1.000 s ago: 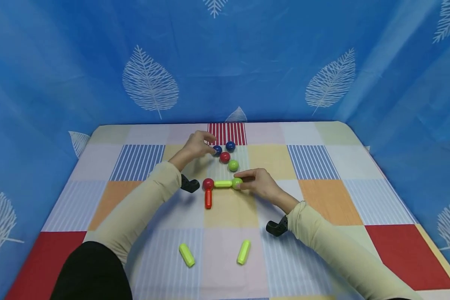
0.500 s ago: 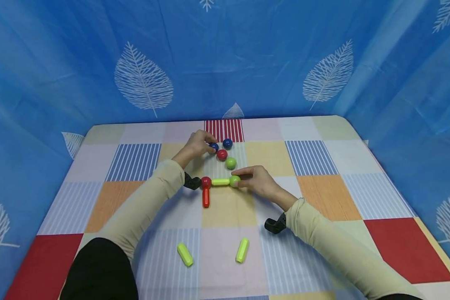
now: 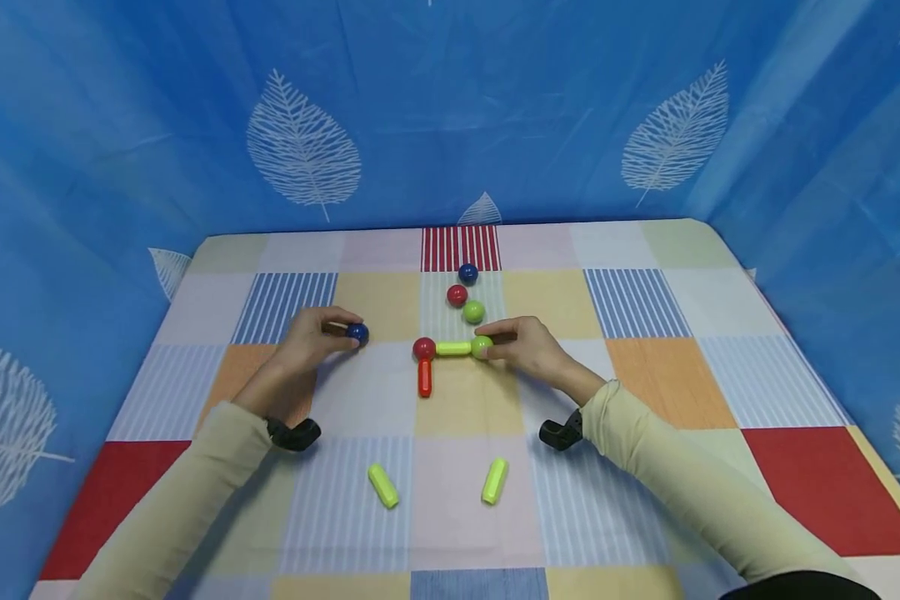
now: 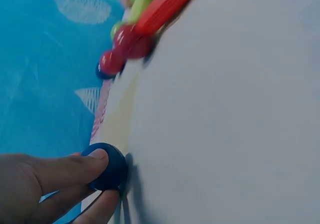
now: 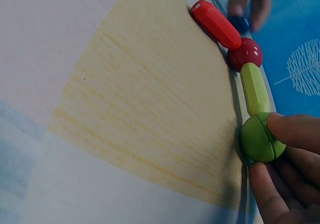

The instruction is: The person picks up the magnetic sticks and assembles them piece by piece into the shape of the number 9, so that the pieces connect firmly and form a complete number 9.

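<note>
Between thumb and fingers my left hand (image 3: 309,340) pinches a dark blue ball (image 3: 357,334), left of a joined piece; the left wrist view shows the same blue ball (image 4: 112,168) up close. That joined piece has a red ball (image 3: 423,348) at its corner, a red stick (image 3: 425,379) pointing toward me and a yellow-green stick (image 3: 453,348) running right to a green ball (image 3: 482,347). My right hand (image 3: 531,354) pinches this end ball; the right wrist view shows the green ball (image 5: 262,138) with a seam round it, touching the yellow-green stick (image 5: 255,89).
Behind the joined piece lie a loose green ball (image 3: 474,312), a red ball (image 3: 457,295) and another blue ball (image 3: 468,273). Nearer me are two loose yellow-green sticks, a left one (image 3: 383,486) and a right one (image 3: 495,481). A patchwork cloth (image 3: 480,533) covers the table.
My left hand has taken one blue ball from the far group and carried it left and toward me. The right hand keeps its hold on the green end ball.
</note>
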Demonstrator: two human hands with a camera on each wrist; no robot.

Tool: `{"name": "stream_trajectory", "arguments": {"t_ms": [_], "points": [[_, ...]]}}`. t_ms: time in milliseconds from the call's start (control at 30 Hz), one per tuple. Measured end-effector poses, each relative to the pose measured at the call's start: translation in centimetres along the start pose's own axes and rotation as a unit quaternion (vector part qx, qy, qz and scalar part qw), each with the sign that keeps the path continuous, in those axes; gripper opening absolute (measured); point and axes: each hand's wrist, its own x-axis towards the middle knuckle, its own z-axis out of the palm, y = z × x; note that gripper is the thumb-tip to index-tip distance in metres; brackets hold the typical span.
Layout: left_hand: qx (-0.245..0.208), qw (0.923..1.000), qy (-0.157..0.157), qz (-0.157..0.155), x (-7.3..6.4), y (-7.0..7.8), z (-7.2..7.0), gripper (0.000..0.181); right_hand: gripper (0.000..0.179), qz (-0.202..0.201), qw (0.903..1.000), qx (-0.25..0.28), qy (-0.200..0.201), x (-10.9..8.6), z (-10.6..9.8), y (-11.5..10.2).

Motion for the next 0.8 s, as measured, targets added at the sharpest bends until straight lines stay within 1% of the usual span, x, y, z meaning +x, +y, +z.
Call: {"name": "stream_trajectory", "arguments": {"t_ms": [67,133,200,233,300,333,400,467,533,567,600,633,667,733,767,800], "points": [[0.001,0.9999,0.005,0.012,-2.5,-0.4,0.4,0.032,0.038,0.003,1.0000,-0.005,-0.001,0.0,-0.1,-0.2],[0.004,0.9997,0.008,0.021,-4.4,-0.2,1.3,0.031,0.038,0.003,0.9999,-0.012,0.000,-0.1,-0.1,-0.3],[-0.002,0.9995,0.003,0.030,-5.8,0.2,2.4,0.030,0.038,0.002,0.9999,-0.014,0.003,-0.1,-0.1,-0.5],[-0.004,0.9994,0.001,0.035,-6.2,0.5,3.0,0.029,0.038,0.002,0.9999,-0.013,0.004,-0.1,0.0,-0.5],[-0.008,0.9990,-0.006,0.044,-6.9,1.0,4.1,0.029,0.038,0.002,0.9999,-0.010,0.002,-0.2,0.2,-0.7],[-0.010,0.9986,-0.011,0.051,-6.9,1.3,4.6,0.029,0.039,0.002,1.0000,-0.007,0.004,-0.2,0.1,-0.7],[-0.014,0.9984,-0.016,0.052,-6.9,1.7,5.4,0.029,0.040,-0.013,0.9998,-0.003,0.012,-0.3,0.2,-0.7],[-0.015,0.9985,-0.018,0.050,-7.0,1.9,6.0,0.029,0.039,-0.044,0.9988,-0.006,0.020,-0.4,0.4,-0.9],[-0.016,0.9987,-0.016,0.045,-7.1,2.0,6.2,0.029,0.037,-0.093,0.9947,-0.037,0.023,-0.6,1.0,-1.4],[-0.017,0.9989,-0.013,0.041,-7.1,2.0,6.3,0.029,0.036,-0.127,0.9896,-0.066,0.019,-0.7,1.3,-1.8],[-0.017,0.9989,-0.011,0.042,-7.2,2.0,6.3,0.029,0.034,-0.161,0.9820,-0.097,0.008,-0.7,1.7,-2.2],[-0.020,0.9989,-0.009,0.042,-7.3,2.0,6.4,0.029,0.033,-0.199,0.9710,-0.132,-0.007,-0.9,2.1,-2.6],[-0.023,0.9987,-0.007,0.044,-7.4,2.0,6.4,0.029,0.032,-0.240,0.9555,-0.170,-0.024,-0.9,2.6,-3.0],[-0.035,0.9982,-0.003,0.049,-7.5,2.0,6.4,0.029,0.030,-0.312,0.9178,-0.239,-0.055,-1.0,3.5,-3.6],[-0.042,0.9978,-0.003,0.051,-7.6,2.0,6.5,0.029,0.029,-0.340,0.9004,-0.263,-0.069,-1.0,3.9,-3.8],[-0.047,0.9974,-0.002,0.055,-7.6,2.0,6.5,0.029,0.028,-0.360,0.8868,-0.279,-0.079,-1.0,4.3,-3.9]]}}
